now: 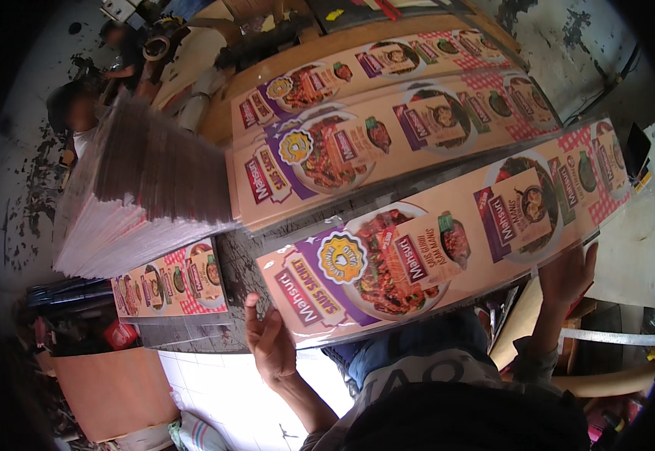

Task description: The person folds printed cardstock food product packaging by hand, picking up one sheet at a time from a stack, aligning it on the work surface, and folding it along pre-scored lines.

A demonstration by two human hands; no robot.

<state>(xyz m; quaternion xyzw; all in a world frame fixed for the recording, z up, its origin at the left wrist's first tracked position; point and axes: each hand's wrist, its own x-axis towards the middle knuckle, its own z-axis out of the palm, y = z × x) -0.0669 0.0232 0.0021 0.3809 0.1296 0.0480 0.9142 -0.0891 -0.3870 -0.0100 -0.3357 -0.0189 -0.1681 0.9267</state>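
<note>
A long printed sheet (455,233) in glossy clear plastic, showing food dishes on a peach ground, is held tilted in front of me. My left hand (273,347) grips its lower left corner, thumb and fingers partly showing at the edge. At the lower right edge my right hand (566,279) holds it from beneath, some of its fingers hidden behind the sheet. Just beyond lie more sheets of the same print (387,146), overlapping in rows on the table.
A tall stack of sheets (147,173) rises at the left. Below it, another printed sheet (169,282) lies on the dark worn tabletop (192,331). Two people (75,113) are at the far left. A brown board (113,391) stands at the lower left, near a striped sack (203,432).
</note>
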